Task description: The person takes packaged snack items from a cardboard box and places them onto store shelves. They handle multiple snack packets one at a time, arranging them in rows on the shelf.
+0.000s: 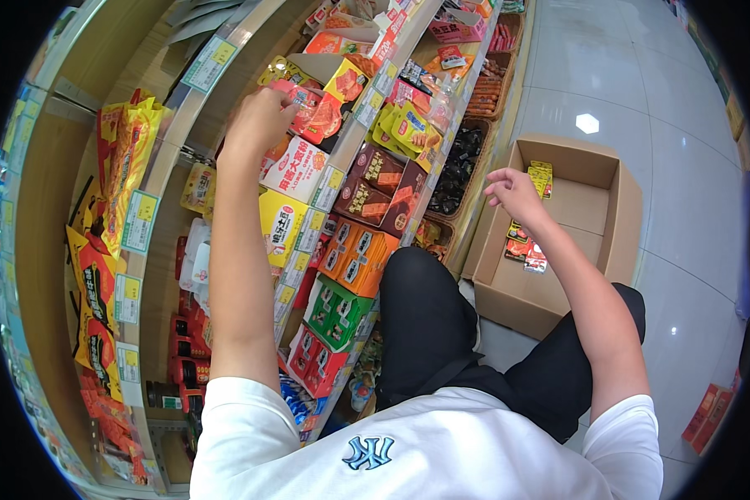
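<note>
My left hand (259, 122) reaches to the shelf at the upper left, its fingertips at a red snack packet (298, 103) in an open display box of packets. Whether the fingers grip that packet cannot be made out. A white carton (295, 167) with red print lies just below this box, and a yellow carton (283, 228) is below that. My right hand (514, 195) hovers over the left side of an open cardboard box (622, 206) on the floor, fingers bent and apart, holding nothing visible. Small yellow packets (539, 178) and red packets (525, 251) lie inside the box.
Shelf tiers with price tags (140, 220) run along the left. Brown cartons (369, 194), orange cartons (357, 257) and green cartons (336, 312) fill the middle tier. Wicker baskets (489, 119) of snacks stand low beside the tiled floor (587, 56). My knees are close to the shelf and box.
</note>
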`<state>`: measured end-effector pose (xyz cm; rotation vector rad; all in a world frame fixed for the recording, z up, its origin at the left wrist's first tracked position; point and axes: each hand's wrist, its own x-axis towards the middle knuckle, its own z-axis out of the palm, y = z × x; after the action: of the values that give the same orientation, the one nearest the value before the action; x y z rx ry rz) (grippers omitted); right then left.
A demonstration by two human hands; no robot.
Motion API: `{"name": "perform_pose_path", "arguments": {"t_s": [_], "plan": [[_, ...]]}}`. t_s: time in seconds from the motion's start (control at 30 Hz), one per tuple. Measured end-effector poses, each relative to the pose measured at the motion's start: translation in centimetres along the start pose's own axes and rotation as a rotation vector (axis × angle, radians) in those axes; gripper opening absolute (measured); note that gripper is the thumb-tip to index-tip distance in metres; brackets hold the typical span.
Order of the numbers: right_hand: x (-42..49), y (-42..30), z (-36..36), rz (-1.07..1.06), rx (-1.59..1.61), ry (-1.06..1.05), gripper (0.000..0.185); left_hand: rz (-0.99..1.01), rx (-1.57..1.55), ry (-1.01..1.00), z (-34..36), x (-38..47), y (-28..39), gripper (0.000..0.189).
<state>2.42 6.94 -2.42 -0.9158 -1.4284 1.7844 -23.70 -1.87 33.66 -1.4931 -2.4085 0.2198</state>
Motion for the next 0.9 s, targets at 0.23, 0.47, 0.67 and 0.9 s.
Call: {"name": "perform_pose_path", "arguments": {"t_s": [0.23,0.47,0.67,0.9], "plan": [[0.1,0.5,0.1,0.012,-0.020,-0.006,0.032,0.308,0.033,0.424,1.1,-3.1,3.8,0.027],[0.4,1.7,0.3,-0.001,-0.055,-0.013,0.031,0.719,-0.558,0.578,10.8,-8.5,13.9,0.027],[0.9,3.3,-1.3,-0.106,-0.161,0.039,0.027,0.611,-0.890,0.396,20.1,-11.1,18.1,0.024],[0.8,2.0,-3.9,-0.080,-0.312,0.151,0.023,0.412,-1.136,0.199,27.8,-11.5,19.7,0.019]]}}
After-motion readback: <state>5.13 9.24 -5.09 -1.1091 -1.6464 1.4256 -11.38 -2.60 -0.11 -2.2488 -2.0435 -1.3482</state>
